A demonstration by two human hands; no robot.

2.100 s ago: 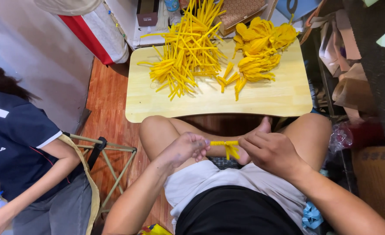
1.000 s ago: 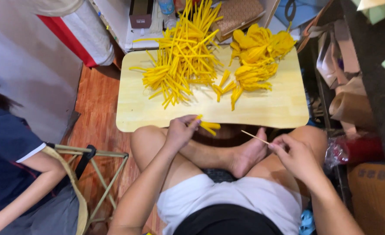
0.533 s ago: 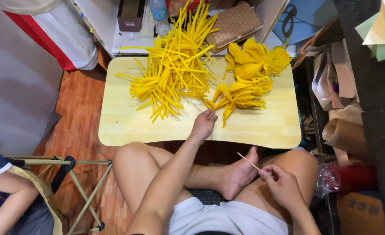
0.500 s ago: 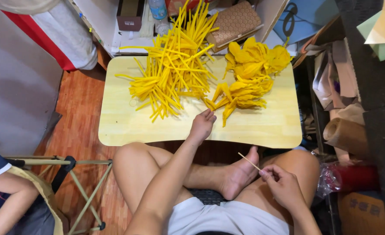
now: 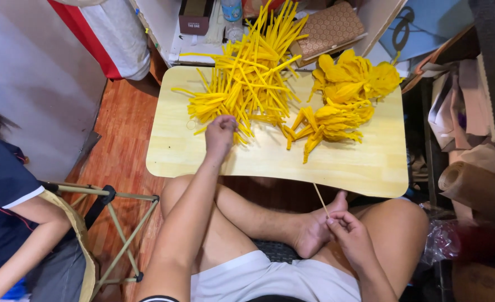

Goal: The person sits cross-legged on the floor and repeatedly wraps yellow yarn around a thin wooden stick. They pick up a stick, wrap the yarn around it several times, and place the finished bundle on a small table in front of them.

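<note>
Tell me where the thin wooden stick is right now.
In the head view, the thin wooden stick is pinched in the right hand over the lap, slanting up toward the near edge of the wooden table.

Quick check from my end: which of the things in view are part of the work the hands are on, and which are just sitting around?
In hand:
left hand in the pile of yellow strips
right hand pinching a thin stick
folded yellow pieces
wooden table

Lying about:
brown patterned pouch
plastic bottle
paper roll
folding stool
</note>
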